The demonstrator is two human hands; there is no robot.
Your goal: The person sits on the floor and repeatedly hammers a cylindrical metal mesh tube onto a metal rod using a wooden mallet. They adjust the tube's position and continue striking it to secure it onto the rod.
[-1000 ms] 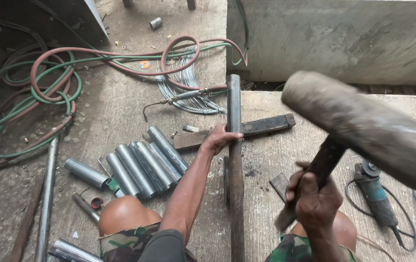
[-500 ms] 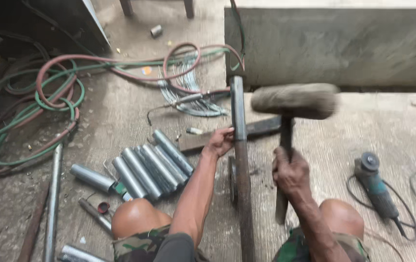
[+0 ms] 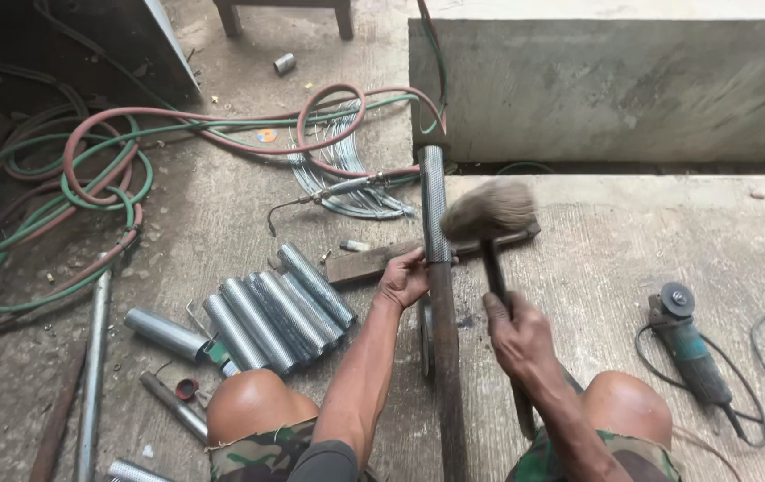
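Your left hand point(image 3: 405, 278) grips the long steel pipe point(image 3: 437, 259) lying on the concrete floor point(image 3: 632, 268); your right hand point(image 3: 518, 332) clenches the hammer point(image 3: 489, 214), its blurred head just right of the pipe.

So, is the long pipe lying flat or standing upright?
Lying flat: the pipe runs along the concrete floor, steadied by the left hand.

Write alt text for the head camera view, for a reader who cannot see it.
A squatting person's right hand grips a blurred mallet beside a long metal pipe that the left hand steadies on a concrete floor. Short pipe sections and coiled hoses lie left; an angle grinder lies right.
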